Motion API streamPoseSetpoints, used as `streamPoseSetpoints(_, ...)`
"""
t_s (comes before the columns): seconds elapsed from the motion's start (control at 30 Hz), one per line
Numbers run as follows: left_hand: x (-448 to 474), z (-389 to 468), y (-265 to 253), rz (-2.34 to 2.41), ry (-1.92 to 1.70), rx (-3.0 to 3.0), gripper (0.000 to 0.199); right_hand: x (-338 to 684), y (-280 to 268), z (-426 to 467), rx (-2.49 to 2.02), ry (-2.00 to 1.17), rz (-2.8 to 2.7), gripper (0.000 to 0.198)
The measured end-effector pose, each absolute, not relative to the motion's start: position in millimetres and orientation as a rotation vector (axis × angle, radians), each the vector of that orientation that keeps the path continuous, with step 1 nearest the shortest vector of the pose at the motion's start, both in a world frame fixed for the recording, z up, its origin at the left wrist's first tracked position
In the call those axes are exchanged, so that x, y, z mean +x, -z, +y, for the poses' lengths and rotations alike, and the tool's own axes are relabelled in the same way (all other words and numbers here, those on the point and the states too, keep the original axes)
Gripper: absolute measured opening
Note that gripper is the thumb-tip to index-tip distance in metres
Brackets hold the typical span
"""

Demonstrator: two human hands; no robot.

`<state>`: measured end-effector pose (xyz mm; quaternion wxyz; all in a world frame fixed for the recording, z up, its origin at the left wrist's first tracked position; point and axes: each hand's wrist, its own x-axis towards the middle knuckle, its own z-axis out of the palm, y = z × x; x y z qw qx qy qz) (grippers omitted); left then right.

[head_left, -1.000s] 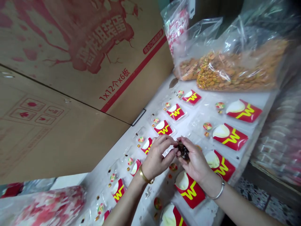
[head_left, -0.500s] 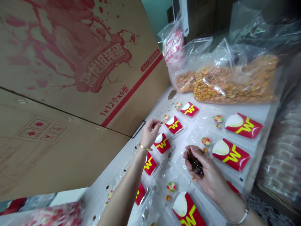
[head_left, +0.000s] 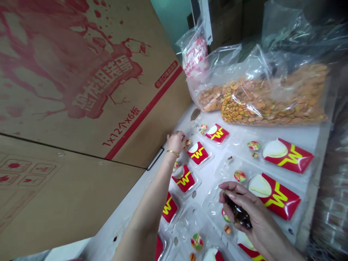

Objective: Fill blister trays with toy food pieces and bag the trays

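Observation:
My left hand [head_left: 176, 142] reaches over a clear plastic tray in the far row, fingers bent together and pointing down. What its fingertips hold, if anything, is hidden. Cupped in my right hand [head_left: 248, 208] is a clump of dark brown, glossy pieces [head_left: 239, 214]; their exact kind is unclear. It hovers above the nearer trays. Each tray holds a red fries-box shape with a yellow zigzag and white top, such as the red fries box [head_left: 199, 153] by my left hand. Beside these sit round colourful pieces [head_left: 240, 176] and small burger-like pieces [head_left: 227, 229].
Large cardboard cartons [head_left: 130, 127] with red print wall off the left side. Clear bags of orange round pieces [head_left: 261, 105] lie at the back, beside a bag of pink-and-white pieces [head_left: 196, 54]. Stacked clear plastic [head_left: 330, 174] stands along the right edge.
My left hand has moved a little farther along the far row, its fingers now lower over a tray. My right hand, still holding the dark pieces, appears lower and farther right. The view has shifted slightly.

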<state>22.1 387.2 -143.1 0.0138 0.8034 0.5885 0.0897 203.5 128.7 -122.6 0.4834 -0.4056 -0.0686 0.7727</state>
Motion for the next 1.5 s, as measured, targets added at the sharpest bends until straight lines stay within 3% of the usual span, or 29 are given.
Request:
streamPoseSetpoints(0.17, 68, 347, 116, 1.463, -0.375, 2.555, 0.015, 208, 120, 126, -1.012, -1.909, -0.099, 0.025)
streamPoseSetpoints(0.33, 129, 300, 113, 1.015, -0.061, 2.680, 0.011, 212, 122, 124, -0.981, -1.866, -0.151, 0.024)
streamPoseSetpoints(0.5, 147, 280, 131, 1.121, 0.071, 2.739, 0.013, 218, 124, 122, -0.993, -1.837, -0.082, 0.025)
streamPoseSetpoints(0.8, 107, 361, 124, 1.385, -0.610, 2.002, 0.013, 227, 120, 125, -1.019, -1.810, 0.050, 0.033)
streamPoseSetpoints(1.13, 104, 462, 151, 1.774, -0.470, 2.178, 0.014, 229, 129, 130, -1.096, -1.767, 0.004, 0.040)
streamPoseSetpoints(1.5, 103, 451, 148, 1.810, -0.449, 2.363, 0.030, 231, 122, 130, -1.073, -1.712, -0.015, 0.029)
